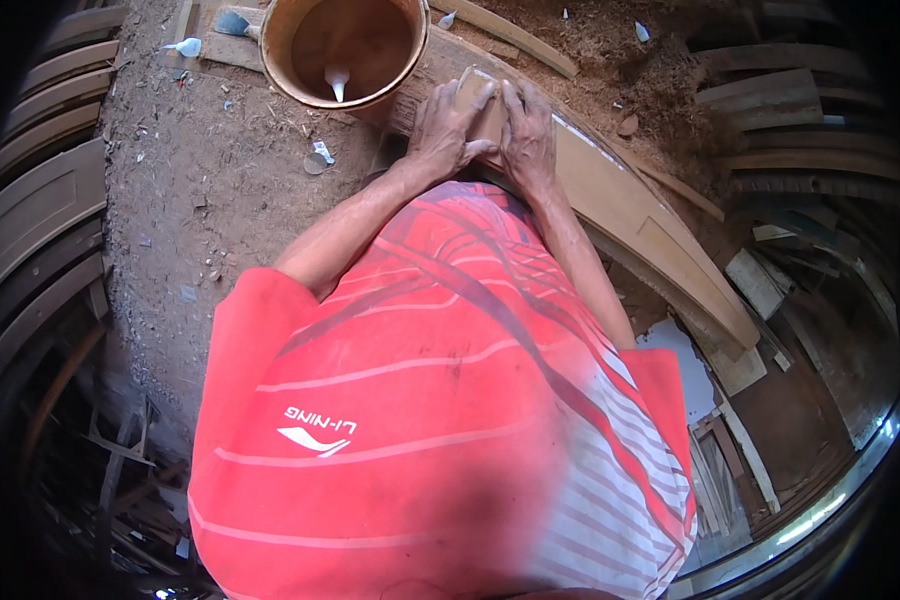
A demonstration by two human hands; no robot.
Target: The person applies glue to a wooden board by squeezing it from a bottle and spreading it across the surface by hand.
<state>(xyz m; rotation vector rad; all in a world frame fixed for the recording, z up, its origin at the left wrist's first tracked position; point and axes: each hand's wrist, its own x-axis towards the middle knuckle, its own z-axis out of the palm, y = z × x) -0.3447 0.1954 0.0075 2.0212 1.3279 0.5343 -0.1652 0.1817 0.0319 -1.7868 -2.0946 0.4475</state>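
Both hands meet at the far middle, just ahead of my red shirt, on a tan wooden block (485, 122) with a flat top. My left hand (444, 132) is wrapped round its left side, fingers pointing away and thumb towards the block. On its right side rests my right hand (528, 138), fingers bent over the edge. The undersides of both hands are hidden. Beneath and right of them runs a long wooden panel (620, 195) with a curved outer edge. Close to my left hand stands a brown bucket (272, 62) with a white nozzle (338, 82) in it.
A brush (232, 22) and another white nozzle (185, 47) lie left of the bucket. Curved boards (65, 95) line the left wall. Stacked planks (770, 100) fill the right side. Wood shavings (595, 50) cover the ground at the far right.
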